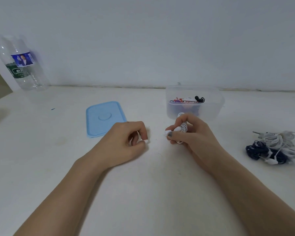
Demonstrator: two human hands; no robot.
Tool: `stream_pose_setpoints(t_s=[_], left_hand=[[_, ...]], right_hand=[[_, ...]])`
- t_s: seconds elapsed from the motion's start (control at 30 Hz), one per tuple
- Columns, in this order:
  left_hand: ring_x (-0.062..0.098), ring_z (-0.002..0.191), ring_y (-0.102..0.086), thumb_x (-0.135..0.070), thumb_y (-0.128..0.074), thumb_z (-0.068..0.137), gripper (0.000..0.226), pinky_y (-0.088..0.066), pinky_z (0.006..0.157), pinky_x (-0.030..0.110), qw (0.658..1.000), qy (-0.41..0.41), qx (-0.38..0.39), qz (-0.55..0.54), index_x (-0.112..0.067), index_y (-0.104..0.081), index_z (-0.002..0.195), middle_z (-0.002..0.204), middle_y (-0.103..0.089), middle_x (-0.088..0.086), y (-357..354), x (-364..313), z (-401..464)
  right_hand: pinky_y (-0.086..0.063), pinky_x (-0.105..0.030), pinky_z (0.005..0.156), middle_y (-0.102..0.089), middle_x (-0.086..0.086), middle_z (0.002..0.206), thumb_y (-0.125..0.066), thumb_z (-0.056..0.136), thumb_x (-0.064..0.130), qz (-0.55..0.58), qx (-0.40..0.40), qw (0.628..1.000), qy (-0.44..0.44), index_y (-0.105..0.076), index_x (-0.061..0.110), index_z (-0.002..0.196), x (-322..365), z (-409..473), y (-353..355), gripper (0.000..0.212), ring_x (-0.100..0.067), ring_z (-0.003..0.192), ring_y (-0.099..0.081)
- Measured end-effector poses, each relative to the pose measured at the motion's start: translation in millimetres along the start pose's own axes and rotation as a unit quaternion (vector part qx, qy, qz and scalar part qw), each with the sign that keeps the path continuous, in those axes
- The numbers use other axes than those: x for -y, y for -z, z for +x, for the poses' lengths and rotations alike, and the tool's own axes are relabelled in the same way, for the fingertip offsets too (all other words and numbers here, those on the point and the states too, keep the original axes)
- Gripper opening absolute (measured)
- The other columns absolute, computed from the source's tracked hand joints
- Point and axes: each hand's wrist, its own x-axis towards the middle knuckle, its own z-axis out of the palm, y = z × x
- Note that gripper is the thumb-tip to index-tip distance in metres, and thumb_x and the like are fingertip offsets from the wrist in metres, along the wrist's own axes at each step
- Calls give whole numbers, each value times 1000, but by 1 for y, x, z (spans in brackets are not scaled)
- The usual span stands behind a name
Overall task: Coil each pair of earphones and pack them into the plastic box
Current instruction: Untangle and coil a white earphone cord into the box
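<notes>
Upper left: two clear plastic bottles (22, 65) stand against the wall, at the table's (143, 193) back edge. Left of centre: one blue lid (103, 119) lies flat; its near right corner is hidden behind the left hand (126, 142). That hand has its fingers curled, thumb and forefinger meeting; whether they pinch anything I cannot tell. Bare tabletop separates the two hands. Right of centre: right hand (192, 133) grips one coiled white earphone bundle (182, 127), just in front of the one clear plastic box (194, 103), which is open and holds several coiled pairs; count unclear. Far right edge: one tangled heap of earphones (276, 147), white and dark blue, number indistinguishable. Lower frame: open table between forearms.
</notes>
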Motion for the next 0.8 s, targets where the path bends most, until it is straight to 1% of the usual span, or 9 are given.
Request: stream_pose_setpoints(t_s=[0.1, 0.17, 0.23, 0.3, 0.33, 0.47, 0.53, 0.63, 0.8], left_hand=[[14, 57, -51, -26, -62, 78, 0, -45, 59, 33, 999, -6, -13, -38, -26, -62, 78, 59, -54, -2, -9, -4, 1], [15, 56, -48, -23, -65, 81, 5, -44, 58, 35, 998, -10, -16, -58, -24, -60, 80, 57, -52, -1, -14, -6, 3], [14, 56, -45, -15, -68, 86, 13, -42, 57, 32, 998, -8, -11, -62, -22, -57, 83, 57, -51, 1, -18, -8, 5], [11, 56, -44, -10, -68, 88, 17, -38, 56, 23, 998, -9, -6, -61, -23, -57, 86, 57, -50, 3, -21, -10, 8], [10, 57, -43, -10, -68, 89, 17, -38, 57, 21, 998, -9, -4, -60, -24, -58, 86, 58, -50, 4, -21, -10, 9], [8, 56, -43, -19, -69, 91, 13, -38, 57, 22, 998, -10, -5, -62, -26, -59, 87, 58, -50, 3, -24, -11, 11], [8, 55, -43, -20, -70, 91, 11, -38, 57, 21, 998, -7, -11, -64, -25, -61, 87, 57, -50, 2, -25, -12, 12], [9, 54, -44, -20, -72, 90, 11, -37, 56, 17, 998, -6, -20, -67, -25, -62, 87, 55, -47, -5, -26, -12, 12], [8, 53, -44, -17, -74, 88, 15, -37, 56, 17, 997, -3, -19, -69, -25, -61, 88, 54, -46, -11, -27, -13, 14]], right_hand=[[-52, -24, 62, -71, -18, 87, -68, 80, -16, 4, 4, 1000, 2, -56, 7, 80, 0, 0, -1, 27, -24, 66, -60], [-53, -26, 62, -72, -19, 85, -67, 81, -16, 0, 8, 1000, 4, -55, 2, 84, 0, -1, -2, 22, -25, 67, -62], [-55, -27, 63, -72, -21, 85, -67, 81, -15, -8, 9, 1000, 5, -53, -4, 87, 0, -1, -3, 19, -26, 69, -62], [-55, -27, 63, -72, -23, 87, -67, 82, -15, -6, 8, 1000, 4, -52, -5, 87, 1, -1, -3, 19, -27, 70, -63], [-55, -27, 63, -72, -24, 87, -67, 82, -15, -5, 8, 1000, 3, -52, -5, 87, 1, -2, -4, 19, -27, 71, -63], [-53, -28, 64, -72, -24, 88, -68, 81, -14, -26, 8, 1000, 8, -50, -6, 88, 1, -1, -3, 21, -29, 71, -60], [-53, -27, 64, -73, -23, 87, -69, 81, -13, -27, 10, 1000, 8, -50, -5, 87, 1, -1, -3, 21, -28, 70, -59], [-54, -26, 64, -74, -20, 87, -71, 80, -11, -35, 9, 999, 10, -54, 0, 86, 1, -2, -3, 21, -24, 66, -59], [-54, -28, 66, -75, -18, 87, -72, 79, -9, -46, 2, 999, 15, -55, 3, 85, -1, -2, -3, 22, -22, 64, -60]])
